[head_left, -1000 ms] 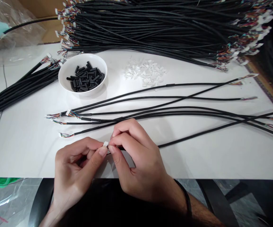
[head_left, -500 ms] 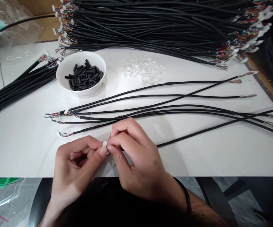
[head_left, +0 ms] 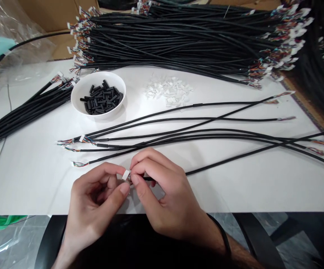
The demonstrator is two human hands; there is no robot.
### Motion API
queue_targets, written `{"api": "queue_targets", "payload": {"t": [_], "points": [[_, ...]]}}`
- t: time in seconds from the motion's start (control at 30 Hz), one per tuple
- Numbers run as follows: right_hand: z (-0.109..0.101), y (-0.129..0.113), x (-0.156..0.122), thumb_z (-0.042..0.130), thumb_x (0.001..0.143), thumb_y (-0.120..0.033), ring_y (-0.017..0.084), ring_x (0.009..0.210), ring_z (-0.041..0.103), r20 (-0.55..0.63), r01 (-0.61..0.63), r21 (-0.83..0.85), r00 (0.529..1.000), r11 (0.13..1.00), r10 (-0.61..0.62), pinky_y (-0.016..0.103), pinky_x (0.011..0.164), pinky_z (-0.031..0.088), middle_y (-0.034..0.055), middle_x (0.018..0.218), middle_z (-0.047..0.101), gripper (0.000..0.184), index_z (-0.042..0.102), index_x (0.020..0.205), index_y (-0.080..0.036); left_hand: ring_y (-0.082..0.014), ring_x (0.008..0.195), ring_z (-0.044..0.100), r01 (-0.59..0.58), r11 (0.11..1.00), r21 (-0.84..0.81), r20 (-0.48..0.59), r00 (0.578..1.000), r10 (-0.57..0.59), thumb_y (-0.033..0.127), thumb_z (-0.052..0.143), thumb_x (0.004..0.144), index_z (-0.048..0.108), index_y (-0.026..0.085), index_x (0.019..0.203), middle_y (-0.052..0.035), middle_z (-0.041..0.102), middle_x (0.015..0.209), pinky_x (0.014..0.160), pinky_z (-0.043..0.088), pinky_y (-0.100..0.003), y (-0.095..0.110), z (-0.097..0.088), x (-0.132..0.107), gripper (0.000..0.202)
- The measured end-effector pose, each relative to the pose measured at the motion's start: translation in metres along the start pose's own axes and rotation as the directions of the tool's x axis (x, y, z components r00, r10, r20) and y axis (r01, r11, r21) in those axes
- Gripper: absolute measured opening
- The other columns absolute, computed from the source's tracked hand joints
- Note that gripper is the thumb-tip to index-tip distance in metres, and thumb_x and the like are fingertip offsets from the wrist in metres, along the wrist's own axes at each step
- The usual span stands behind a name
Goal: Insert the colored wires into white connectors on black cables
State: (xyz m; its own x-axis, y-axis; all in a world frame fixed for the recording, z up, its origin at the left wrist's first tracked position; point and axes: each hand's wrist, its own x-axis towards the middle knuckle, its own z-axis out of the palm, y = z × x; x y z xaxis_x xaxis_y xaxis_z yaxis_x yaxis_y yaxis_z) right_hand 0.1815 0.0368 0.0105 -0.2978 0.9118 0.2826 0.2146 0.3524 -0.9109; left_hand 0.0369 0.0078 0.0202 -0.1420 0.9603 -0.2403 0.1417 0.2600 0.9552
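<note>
In the head view, my left hand (head_left: pixel 98 201) is curled around a small white connector (head_left: pixel 126 175); its index fingertip touches the connector's left side and the thumb tip is just below it. My right hand (head_left: pixel 162 186) is closed in a pinch on the thin wires at the end of a black cable (head_left: pixel 215 164), right beside the connector. The cable runs out from under the right hand to the right. Short coloured wires show slightly below the connector, mostly hidden by the fingers.
Several black cables (head_left: pixel 178 135) lie just beyond my hands. A white bowl (head_left: pixel 76 102) holds short black sleeves (head_left: pixel 101 98). Loose white connectors (head_left: pixel 169 89) are scattered beside it. A large cable stack (head_left: pixel 173 45) fills the back, and a tied bundle (head_left: pixel 24 110) lies at left.
My left thumb has drawn back and down from the white connector, exposing more of it. The right hand keeps its pinch. The camera view has tilted up slightly.
</note>
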Motion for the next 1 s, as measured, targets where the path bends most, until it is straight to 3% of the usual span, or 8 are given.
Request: {"api": "queue_targets", "payload": {"t": [0.1, 0.27, 0.47, 0.67, 0.83, 1.0], "points": [[-0.001, -0.001, 0.001, 0.046, 0.084, -0.007, 0.014, 0.072, 0.052, 0.009, -0.009, 0.007, 1.0, 1.0, 0.009, 0.027, 0.065, 0.046, 0.0039, 0.08, 0.056, 0.015, 0.053, 0.075, -0.017, -0.0088, 0.048, 0.031, -0.015, 1.0, -0.014, -0.032, 0.999, 0.015, 0.028, 0.072, 0.079, 0.072, 0.029, 0.1, 0.0064, 0.038, 0.054, 0.045, 0.018, -0.025, 0.001, 0.001, 0.0, 0.022], [-0.003, -0.001, 0.0, 0.047, 0.084, -0.007, 0.013, 0.073, 0.053, 0.01, -0.014, 0.043, 1.0, 0.999, 0.013, 0.026, 0.067, 0.047, 0.0037, 0.08, 0.056, 0.015, 0.054, 0.074, -0.015, -0.007, 0.049, 0.034, 0.001, 1.0, 0.001, -0.064, 0.998, -0.001, 0.027, 0.077, 0.074, 0.079, 0.027, 0.08, 0.0046, 0.047, 0.054, 0.045, 0.022, -0.023, 0.001, 0.0, 0.0, 0.007], [0.0, 0.003, -0.002, 0.049, 0.086, -0.007, 0.014, 0.078, 0.057, -0.066, 0.07, -0.032, 0.995, 0.997, -0.072, 0.028, 0.071, 0.051, 0.0044, 0.085, 0.06, 0.014, 0.058, 0.08, -0.016, -0.0087, 0.056, 0.044, -0.114, 0.993, -0.004, -0.029, 0.993, 0.114, 0.02, 0.079, 0.074, 0.077, 0.029, 0.088, 0.0035, 0.051, 0.063, 0.047, 0.031, -0.022, -0.01, -0.009, 0.003, 0.016], [0.003, 0.005, -0.004, 0.05, 0.085, -0.005, 0.015, 0.08, 0.057, -0.1, 0.154, -0.165, 0.98, 0.974, -0.172, 0.03, 0.069, 0.051, 0.007, 0.085, 0.061, 0.013, 0.059, 0.08, -0.014, -0.0095, 0.057, 0.046, -0.148, 0.988, 0.036, -0.087, 0.985, 0.15, 0.021, 0.079, 0.073, 0.077, 0.028, 0.08, 0.0027, 0.055, 0.065, 0.046, 0.033, -0.022, -0.009, -0.006, 0.003, 0.01], [0.003, 0.005, -0.004, 0.05, 0.086, -0.006, 0.016, 0.079, 0.056, -0.069, 0.163, -0.172, 0.982, 0.972, -0.177, 0.03, 0.068, 0.05, 0.0073, 0.083, 0.061, 0.013, 0.059, 0.08, -0.013, -0.0101, 0.061, 0.051, -0.223, 0.971, 0.085, -0.057, 0.972, 0.229, 0.019, 0.079, 0.073, 0.078, 0.031, 0.084, 0.0027, 0.062, 0.07, 0.049, 0.038, -0.021, -0.009, -0.006, 0.004, 0.017], [0.003, 0.005, -0.004, 0.047, 0.086, -0.005, 0.016, 0.078, 0.055, -0.045, 0.16, -0.157, 0.985, 0.975, -0.169, 0.031, 0.067, 0.05, 0.008, 0.083, 0.06, 0.014, 0.059, 0.08, -0.012, -0.0115, 0.059, 0.053, -0.195, 0.976, 0.097, -0.101, 0.974, 0.205, 0.022, 0.08, 0.071, 0.077, 0.029, 0.078, 0.0022, 0.065, 0.069, 0.047, 0.039, -0.023, -0.006, -0.003, 0.003, 0.01]]}}
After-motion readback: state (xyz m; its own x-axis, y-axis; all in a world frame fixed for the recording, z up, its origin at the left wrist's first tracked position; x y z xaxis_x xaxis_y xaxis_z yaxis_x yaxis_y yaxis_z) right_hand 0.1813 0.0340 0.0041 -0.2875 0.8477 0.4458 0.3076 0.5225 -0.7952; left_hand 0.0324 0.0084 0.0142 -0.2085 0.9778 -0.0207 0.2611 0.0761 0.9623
